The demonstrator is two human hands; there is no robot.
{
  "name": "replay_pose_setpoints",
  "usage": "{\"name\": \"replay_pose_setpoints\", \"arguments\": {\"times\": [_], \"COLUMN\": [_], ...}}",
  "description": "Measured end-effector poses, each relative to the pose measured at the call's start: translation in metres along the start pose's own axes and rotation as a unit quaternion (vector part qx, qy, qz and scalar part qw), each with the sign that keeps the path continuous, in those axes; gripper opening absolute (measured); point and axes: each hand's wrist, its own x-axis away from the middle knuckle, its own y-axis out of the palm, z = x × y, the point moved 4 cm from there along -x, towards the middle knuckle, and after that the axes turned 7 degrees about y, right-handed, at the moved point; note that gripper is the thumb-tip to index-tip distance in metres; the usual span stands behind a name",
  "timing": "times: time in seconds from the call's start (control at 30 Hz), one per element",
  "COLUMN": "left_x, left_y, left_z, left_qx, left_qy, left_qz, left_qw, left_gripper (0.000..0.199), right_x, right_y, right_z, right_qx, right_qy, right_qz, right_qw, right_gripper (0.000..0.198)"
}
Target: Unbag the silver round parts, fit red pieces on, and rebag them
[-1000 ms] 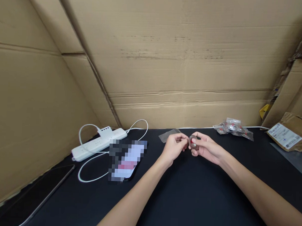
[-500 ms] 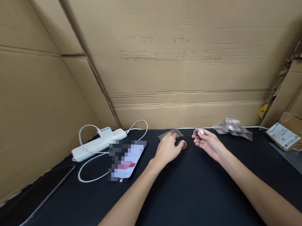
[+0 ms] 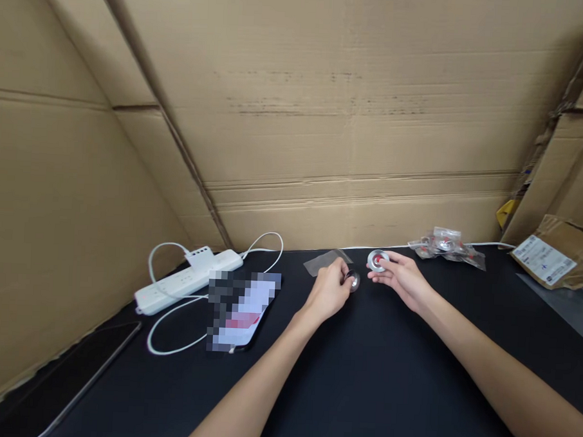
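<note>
My left hand (image 3: pixel 329 290) pinches a small round, shiny piece with a dark edge (image 3: pixel 355 283) between thumb and fingers, low over the black table (image 3: pixel 381 377). Beyond its fingers lies a flat clear plastic bag (image 3: pixel 317 263). To the right, my right hand (image 3: pixel 404 281) grips a silver disc with a red centre (image 3: pixel 373 256), its thumb near the red spot. A small gap separates the two round pieces. What exactly they are, I cannot tell.
Several small clear bags with red bits (image 3: pixel 447 246) are heaped at the back right, near a brown package with a white label (image 3: pixel 545 258). A white power strip (image 3: pixel 189 282) with cables and a lit phone (image 3: pixel 246 313) lie left. Cardboard walls (image 3: pixel 296 115) enclose the table.
The silver disc in my right hand has turned so its face shows more. My left hand has drawn its fingers closer around the shiny round piece, uncovering more of the flat bag.
</note>
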Motion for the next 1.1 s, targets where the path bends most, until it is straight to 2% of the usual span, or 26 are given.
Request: {"name": "replay_pose_setpoints", "arguments": {"times": [0.07, 0.1, 0.17, 0.23, 0.3, 0.4, 0.57, 0.67, 0.73, 0.93, 1.0, 1.1], "left_x": [0.000, 0.001, 0.001, 0.002, 0.003, 0.004, 0.004, 0.003, 0.004, 0.006, 0.005, 0.003], "left_y": [0.005, 0.009, 0.014, 0.017, 0.017, 0.016, 0.015, 0.015, 0.016, 0.021, 0.020, 0.018], "left_z": [0.001, 0.001, 0.002, 0.004, 0.007, 0.009, 0.013, 0.015, 0.014, 0.013, 0.013, 0.013], "left_qx": [0.097, 0.153, 0.268, 0.367, 0.438, 0.499, 0.581, 0.605, 0.620, 0.691, 0.693, 0.676], "left_qy": [-0.040, -0.065, -0.111, -0.139, -0.150, -0.165, -0.161, -0.146, -0.151, -0.187, -0.193, -0.205], "left_qz": [-0.015, -0.025, -0.037, -0.039, -0.039, -0.031, -0.017, -0.018, -0.027, -0.042, -0.033, -0.022], "left_qw": [0.994, 0.986, 0.956, 0.919, 0.885, 0.850, 0.798, 0.782, 0.769, 0.697, 0.694, 0.708], "left_gripper": [0.011, 0.012, 0.014, 0.014, 0.011, 0.010, 0.017, 0.016, 0.015, 0.013, 0.014, 0.015], "right_x": [0.002, 0.004, 0.012, 0.021, 0.026, 0.026, 0.024, 0.025, 0.025, 0.024, 0.024, 0.024], "right_y": [0.001, 0.002, 0.008, 0.015, 0.021, 0.027, 0.026, 0.028, 0.028, 0.027, 0.026, 0.026], "right_z": [-0.004, -0.008, -0.016, -0.021, -0.020, -0.015, -0.013, -0.016, -0.017, -0.019, -0.019, -0.019], "right_qx": [0.089, 0.150, 0.277, 0.371, 0.423, 0.463, 0.464, 0.447, 0.429, 0.390, 0.382, 0.365], "right_qy": [-0.072, -0.119, -0.219, -0.292, -0.324, -0.326, -0.318, -0.323, -0.329, -0.309, -0.294, -0.287], "right_qz": [0.021, 0.037, 0.066, 0.075, 0.053, 0.005, -0.032, -0.042, -0.041, -0.018, -0.014, -0.014], "right_qw": [0.993, 0.981, 0.933, 0.878, 0.844, 0.825, 0.826, 0.833, 0.841, 0.867, 0.876, 0.885], "right_gripper": [0.022, 0.023, 0.025, 0.027, 0.030, 0.035, 0.040, 0.040, 0.038, 0.036, 0.037, 0.036]}}
